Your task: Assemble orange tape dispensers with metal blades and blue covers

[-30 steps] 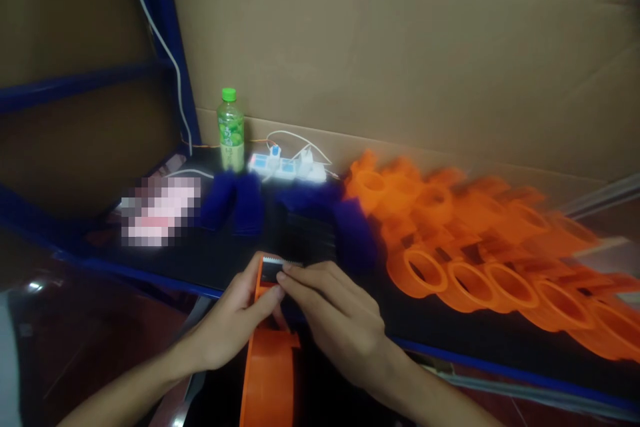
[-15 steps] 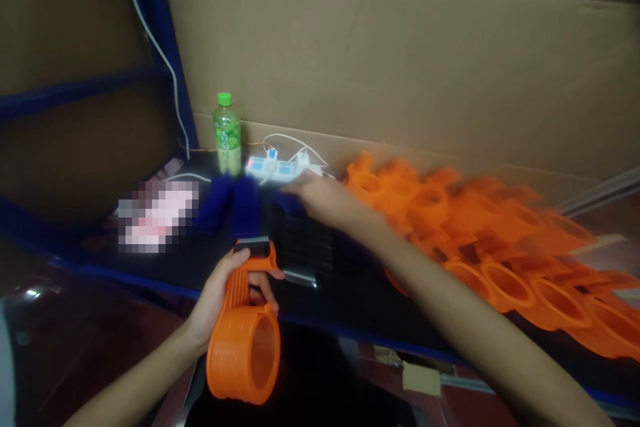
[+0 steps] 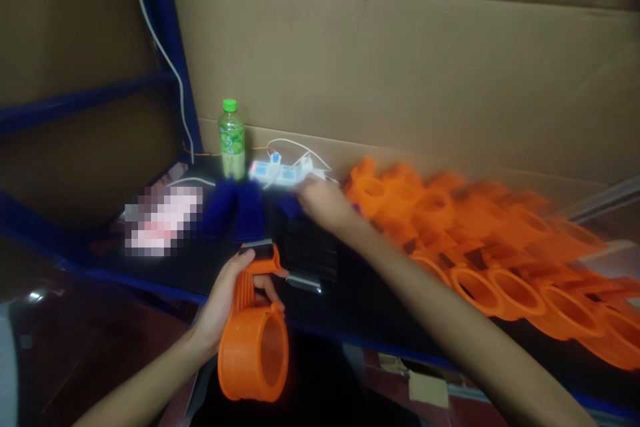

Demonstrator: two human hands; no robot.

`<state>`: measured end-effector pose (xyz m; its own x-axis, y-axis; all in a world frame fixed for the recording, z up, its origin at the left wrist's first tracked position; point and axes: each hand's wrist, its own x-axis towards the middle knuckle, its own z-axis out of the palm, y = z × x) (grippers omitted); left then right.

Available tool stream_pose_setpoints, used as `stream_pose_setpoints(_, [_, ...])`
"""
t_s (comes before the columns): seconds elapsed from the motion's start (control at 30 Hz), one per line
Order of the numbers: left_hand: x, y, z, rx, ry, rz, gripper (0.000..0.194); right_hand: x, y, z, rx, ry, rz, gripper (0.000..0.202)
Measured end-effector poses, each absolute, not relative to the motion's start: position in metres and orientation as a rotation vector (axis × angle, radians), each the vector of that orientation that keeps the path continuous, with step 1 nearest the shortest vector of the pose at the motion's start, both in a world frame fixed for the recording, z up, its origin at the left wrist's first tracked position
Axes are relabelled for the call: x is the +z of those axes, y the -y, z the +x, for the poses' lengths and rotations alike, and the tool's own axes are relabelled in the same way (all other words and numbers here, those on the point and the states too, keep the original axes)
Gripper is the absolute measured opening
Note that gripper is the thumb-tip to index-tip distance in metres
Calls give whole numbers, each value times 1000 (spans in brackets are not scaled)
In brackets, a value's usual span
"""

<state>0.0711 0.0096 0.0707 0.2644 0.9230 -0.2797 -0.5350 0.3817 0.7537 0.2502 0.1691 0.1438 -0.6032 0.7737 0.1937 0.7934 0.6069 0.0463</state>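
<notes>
My left hand (image 3: 225,297) is wrapped round the handle of an orange tape dispenser (image 3: 253,353), its ring hanging low and its black-and-metal head pointing up. Beyond that head lie blue pieces (image 3: 250,210) on the dark table. My right hand (image 3: 325,200) reaches to the back, near the white power strip (image 3: 280,173), over another blue piece (image 3: 287,205). Its fingers are blurred and partly hidden, so what they touch is unclear. Black strips with a shiny metal edge (image 3: 310,257) lie just in front of it.
Many orange dispensers (image 3: 515,290) are piled along the right of the table. A green-capped bottle (image 3: 233,147) stands at the back beside cables. A pixelated pink item (image 3: 165,220) lies at the left. Cardboard (image 3: 400,80) walls the back; a blue post (image 3: 173,47) rises at left.
The whole view has shifted slightly, so things sit a little further right and down. My left hand still holds the dispenser; my right hand remains near the power strip.
</notes>
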Motion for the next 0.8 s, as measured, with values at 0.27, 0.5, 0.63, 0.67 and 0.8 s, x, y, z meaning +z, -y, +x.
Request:
stream_pose_setpoints(0.27, [80,-7,78,1292,-808,537,40,143,-65,252,522,2024,-980,23])
stream_pose_setpoints(0.5, [77,-2,83,1315,-794,501,29,120,-34,240,566,1868,-879,22])
stream_pose_setpoints(0.63, [76,-2,84,1336,-778,485,23,115,-31,240,559,1923,-824,28])
stream_pose_setpoints(0.67, [76,-2,84,1338,-775,483,22,114,-31,241,548,1948,-805,29])
stream_pose_setpoints(0.8, [78,0,86,1345,-777,447,21,106,-32,246,392,2042,-704,37])
